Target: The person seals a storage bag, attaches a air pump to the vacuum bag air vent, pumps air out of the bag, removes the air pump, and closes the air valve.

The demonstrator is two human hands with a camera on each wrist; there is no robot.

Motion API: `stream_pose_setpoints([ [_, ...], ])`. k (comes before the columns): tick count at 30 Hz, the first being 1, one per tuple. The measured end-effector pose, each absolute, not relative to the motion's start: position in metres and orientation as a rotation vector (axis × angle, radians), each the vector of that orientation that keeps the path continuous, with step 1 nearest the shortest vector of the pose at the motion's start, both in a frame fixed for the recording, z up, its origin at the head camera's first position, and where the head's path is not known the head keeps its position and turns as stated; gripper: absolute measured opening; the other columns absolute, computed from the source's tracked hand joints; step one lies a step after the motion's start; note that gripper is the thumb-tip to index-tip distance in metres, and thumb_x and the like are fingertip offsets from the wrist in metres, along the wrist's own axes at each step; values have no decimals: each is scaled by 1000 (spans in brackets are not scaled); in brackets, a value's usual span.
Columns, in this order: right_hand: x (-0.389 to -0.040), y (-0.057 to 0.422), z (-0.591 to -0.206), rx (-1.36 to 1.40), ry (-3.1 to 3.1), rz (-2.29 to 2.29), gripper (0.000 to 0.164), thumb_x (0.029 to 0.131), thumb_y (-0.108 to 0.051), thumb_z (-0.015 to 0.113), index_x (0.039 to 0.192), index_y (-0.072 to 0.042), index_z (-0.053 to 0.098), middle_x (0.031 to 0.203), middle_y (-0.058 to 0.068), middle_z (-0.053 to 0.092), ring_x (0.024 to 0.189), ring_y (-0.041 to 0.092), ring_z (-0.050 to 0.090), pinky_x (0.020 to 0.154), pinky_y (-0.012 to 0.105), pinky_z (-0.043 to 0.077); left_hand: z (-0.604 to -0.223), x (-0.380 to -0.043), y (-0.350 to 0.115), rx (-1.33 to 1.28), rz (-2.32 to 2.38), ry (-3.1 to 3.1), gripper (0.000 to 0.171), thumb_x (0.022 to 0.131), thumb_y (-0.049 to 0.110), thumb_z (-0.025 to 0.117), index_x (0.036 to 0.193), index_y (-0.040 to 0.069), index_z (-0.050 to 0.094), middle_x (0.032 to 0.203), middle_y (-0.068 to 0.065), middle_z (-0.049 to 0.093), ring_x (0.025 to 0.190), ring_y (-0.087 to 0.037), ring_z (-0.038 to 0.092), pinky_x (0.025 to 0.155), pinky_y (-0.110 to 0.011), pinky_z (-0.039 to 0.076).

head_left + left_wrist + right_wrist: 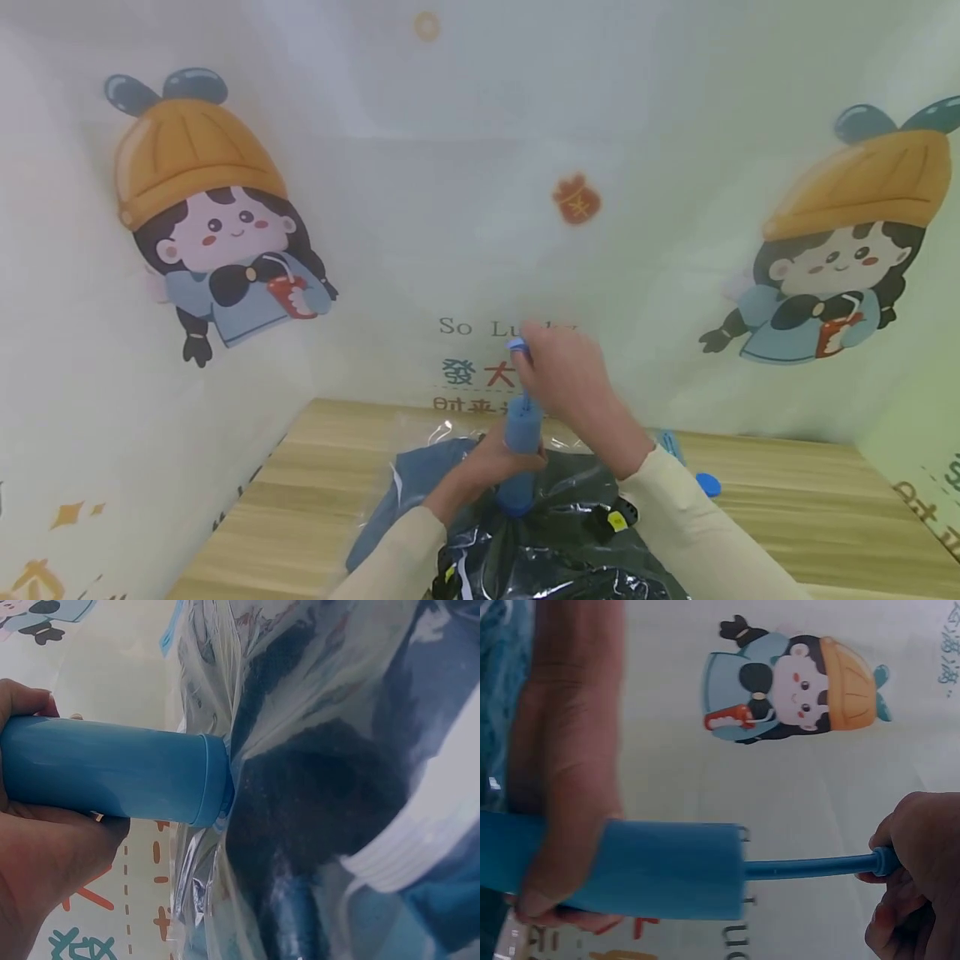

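A blue hand pump [523,422] stands upright on a clear plastic storage bag [555,533] packed with dark and blue fabric. My left hand [491,460] is wrapped around the pump's barrel [112,769], whose lower end meets the bag. Above it, my right hand [566,371] grips the handle, mostly hidden by the fingers. A length of the thin blue rod [810,868] shows between barrel and handle in the right wrist view.
The bag lies on a wood-grain table [772,500]. To its right are a round blue cap [708,484] and a small blue item [671,446]. A printed cartoon backdrop [450,208] rises behind the table and along its sides.
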State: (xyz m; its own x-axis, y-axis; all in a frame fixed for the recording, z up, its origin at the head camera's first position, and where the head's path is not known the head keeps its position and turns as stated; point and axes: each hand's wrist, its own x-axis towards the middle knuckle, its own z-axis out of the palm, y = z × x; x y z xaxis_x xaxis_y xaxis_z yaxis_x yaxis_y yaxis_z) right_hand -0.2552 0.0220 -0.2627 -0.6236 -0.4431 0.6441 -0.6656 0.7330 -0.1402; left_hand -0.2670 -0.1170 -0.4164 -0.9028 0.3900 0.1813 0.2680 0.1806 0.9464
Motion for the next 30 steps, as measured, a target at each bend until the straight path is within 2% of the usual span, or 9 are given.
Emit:
stream_pose_setpoints([
  [2, -257, 23, -273, 837, -2376, 477, 25, 97, -12, 65, 76, -12, 52, 57, -3, 44, 48, 13, 42, 44, 25, 35, -416, -267, -116, 648, 1824, 2336, 19, 83, 7, 73, 99, 6, 63, 88, -3, 66, 77, -17, 58, 79, -35, 48],
  [7, -261, 21, -295, 862, -2372, 465, 28, 97, -12, 67, 73, -13, 52, 56, -4, 44, 47, 11, 41, 43, 24, 33, -418, -268, -116, 661, 1853, 2308, 24, 83, 7, 72, 103, 0, 61, 89, -3, 65, 79, -16, 58, 79, -34, 48],
  [9, -262, 20, -302, 870, -2358, 461, 27, 95, -11, 69, 74, -12, 52, 57, -4, 43, 47, 11, 41, 44, 25, 33, -417, -267, -117, 668, 1865, 2298, 30, 83, 7, 72, 109, -1, 61, 92, -3, 64, 81, -17, 58, 80, -35, 49],
  [14, -265, 20, -316, 863, -2360, 468, 23, 94, -9, 68, 77, -11, 52, 57, -5, 41, 48, 11, 40, 43, 24, 33, -417, -267, -117, 663, 1857, 2300, 43, 83, 11, 72, 124, 14, 59, 103, -1, 61, 93, -19, 57, 87, -37, 47],
  [17, -265, 20, -320, 858, -2348, 489, 23, 94, -8, 66, 77, -11, 51, 56, -5, 40, 47, 11, 39, 43, 25, 32, -417, -268, -117, 654, 1851, 2304, 46, 84, 13, 72, 127, 16, 58, 106, 0, 62, 97, -19, 57, 91, -38, 45],
  [23, -263, 21, -324, 868, -2304, 516, 23, 92, -6, 67, 80, -11, 48, 55, -5, 37, 45, 11, 35, 42, 25, 27, -417, -267, -117, 636, 1864, 2299, 56, 84, 11, 72, 137, 16, 54, 114, 1, 61, 102, -19, 57, 94, -39, 44],
  [30, -266, 21, -330, 907, -2260, 523, 21, 91, -7, 68, 83, -9, 49, 56, -6, 37, 44, 10, 34, 42, 24, 26, -417, -265, -118, 619, 1862, 2296, 59, 83, 9, 72, 138, 14, 53, 117, 0, 63, 104, -19, 59, 96, -40, 45],
])
